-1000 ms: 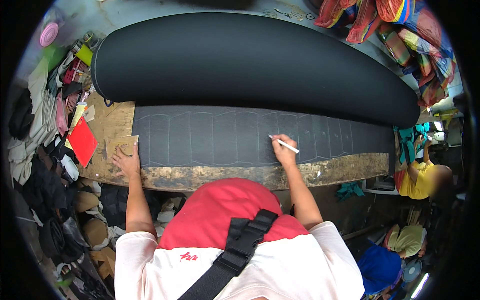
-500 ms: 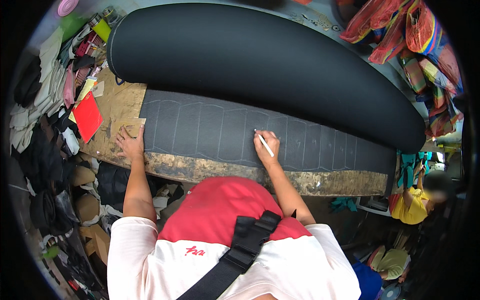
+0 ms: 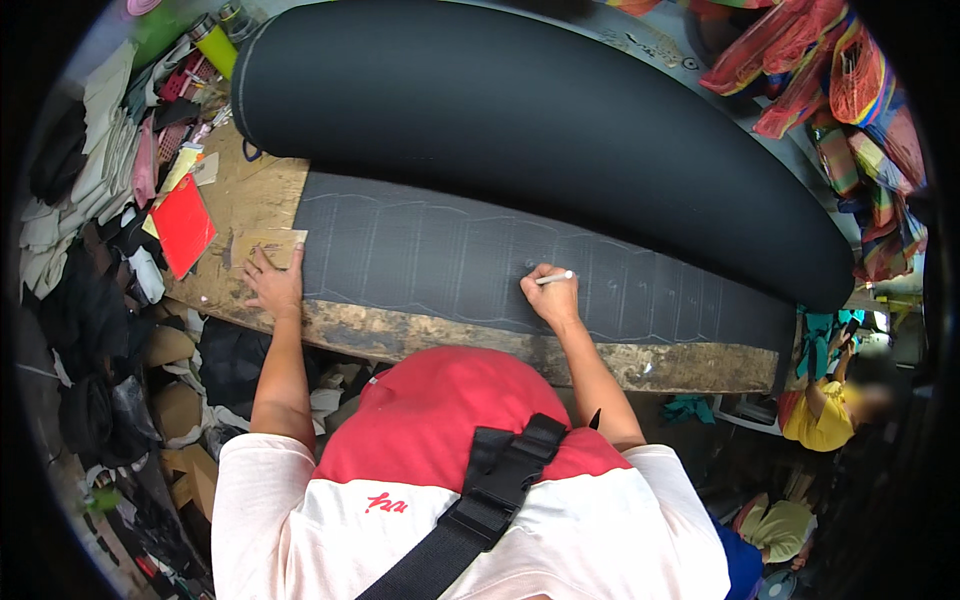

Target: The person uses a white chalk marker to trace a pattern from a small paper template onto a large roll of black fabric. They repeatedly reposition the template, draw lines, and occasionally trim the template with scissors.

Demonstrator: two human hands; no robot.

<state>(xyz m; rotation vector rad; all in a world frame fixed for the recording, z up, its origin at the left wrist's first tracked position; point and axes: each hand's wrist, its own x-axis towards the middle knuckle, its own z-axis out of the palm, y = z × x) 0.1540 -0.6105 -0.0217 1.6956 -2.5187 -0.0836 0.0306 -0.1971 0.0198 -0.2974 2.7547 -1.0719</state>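
Note:
A dark grey sheet of fabric [image 3: 430, 255] lies on the worn wooden table [image 3: 700, 366], crossed by rows of pale marked outlines. My right hand [image 3: 556, 298] rests on the middle of the sheet, fingers closed round a white pen [image 3: 560, 277]. The pen tilts to the right; my fingers hide part of its tip end. At the sheet's left end, my left hand [image 3: 272, 284] lies flat with spread fingers. Its fingertips touch the lower edge of a tan cardboard piece [image 3: 262, 244], which sits on the bare wood beside the fabric.
A thick black fabric roll [image 3: 520, 120] spans the table's far side. A red card [image 3: 184, 228] and stacked cloth [image 3: 90, 190] lie at left, near a yellow-green bottle [image 3: 212, 46]. Striped mesh bags [image 3: 800, 60] hang far right. A person in yellow [image 3: 822, 418] is at right.
My right hand has turned, and the pen now leans to the right instead of toward me. The whole view has shifted slightly; my left hand stays by the cardboard piece.

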